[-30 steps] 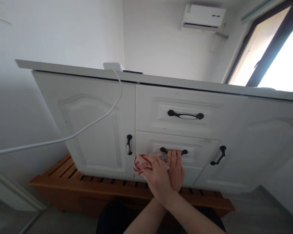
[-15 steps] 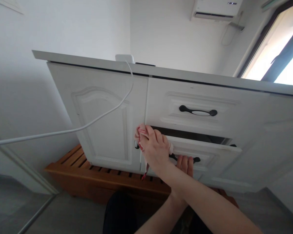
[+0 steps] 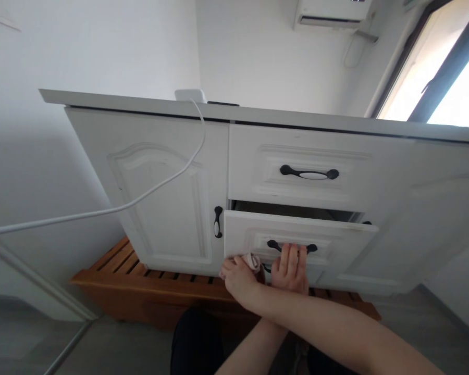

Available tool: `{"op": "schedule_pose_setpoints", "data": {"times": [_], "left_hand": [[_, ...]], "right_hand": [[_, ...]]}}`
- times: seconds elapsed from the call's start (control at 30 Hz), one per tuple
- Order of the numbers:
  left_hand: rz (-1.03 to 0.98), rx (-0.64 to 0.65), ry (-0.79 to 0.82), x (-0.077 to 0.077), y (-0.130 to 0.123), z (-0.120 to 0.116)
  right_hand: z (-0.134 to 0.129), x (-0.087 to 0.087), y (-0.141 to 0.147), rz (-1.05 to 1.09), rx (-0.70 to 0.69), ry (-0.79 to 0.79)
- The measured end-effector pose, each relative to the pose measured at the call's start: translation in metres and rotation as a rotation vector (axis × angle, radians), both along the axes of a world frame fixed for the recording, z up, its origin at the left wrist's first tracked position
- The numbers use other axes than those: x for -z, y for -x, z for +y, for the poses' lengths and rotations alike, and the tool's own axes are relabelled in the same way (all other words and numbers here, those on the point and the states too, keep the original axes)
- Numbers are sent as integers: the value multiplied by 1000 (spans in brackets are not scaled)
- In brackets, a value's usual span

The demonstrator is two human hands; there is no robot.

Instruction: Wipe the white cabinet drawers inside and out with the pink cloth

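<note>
My forearms cross, the right one on top. My left hand [image 3: 291,268] has its fingers hooked over the black handle [image 3: 274,245] of the middle drawer [image 3: 347,232], which stands pulled out a little. My right hand [image 3: 240,281] is closed around a bunched pale pink cloth [image 3: 252,261] at the lower left corner of that drawer's front. Part of the cloth is hidden under the fingers. Above it, the top drawer [image 3: 254,177] is closed, with its own black-and-white handle [image 3: 312,174].
The white cabinet [image 3: 160,192] rests on a slatted wooden bench [image 3: 140,291]. A white cable [image 3: 140,199] runs from a white box [image 3: 190,95] on the cabinet top across the left door, whose handle [image 3: 218,221] stands upright. A dark flat object [image 3: 223,103] lies beside the box.
My right hand has moved down with the cloth, from the drawer's upper left corner to its lower left. My left hand stays at the handle. The view has shifted slightly.
</note>
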State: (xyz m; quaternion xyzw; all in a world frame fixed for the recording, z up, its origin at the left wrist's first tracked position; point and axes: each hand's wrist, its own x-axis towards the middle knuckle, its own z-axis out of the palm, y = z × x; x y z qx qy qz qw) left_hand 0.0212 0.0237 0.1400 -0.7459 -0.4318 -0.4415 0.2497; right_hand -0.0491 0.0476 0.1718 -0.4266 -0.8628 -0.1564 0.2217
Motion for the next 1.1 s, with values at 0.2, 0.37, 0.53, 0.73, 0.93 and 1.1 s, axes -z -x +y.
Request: {"op": "schedule_pose_setpoints", "data": {"times": [0.2, 0.37, 0.53, 0.73, 0.93, 1.1], "left_hand": [[-70, 37, 83, 13, -14, 1], [-196, 107, 3, 16, -13, 8], [-135, 194, -21, 21, 1, 19], [-118, 181, 49, 30, 11, 20], [-143, 291, 27, 8, 11, 3], [-152, 311, 80, -8, 11, -4]], "right_hand": [[-15, -43, -20, -28, -92, -182], [13, -96, -20, 155, 111, -341], [16, -98, -38, 243, 124, -281], [-12, -87, -105, 510, 337, -310], [-37, -68, -202, 553, 686, -559], [-41, -59, -247, 698, 838, -571]]}}
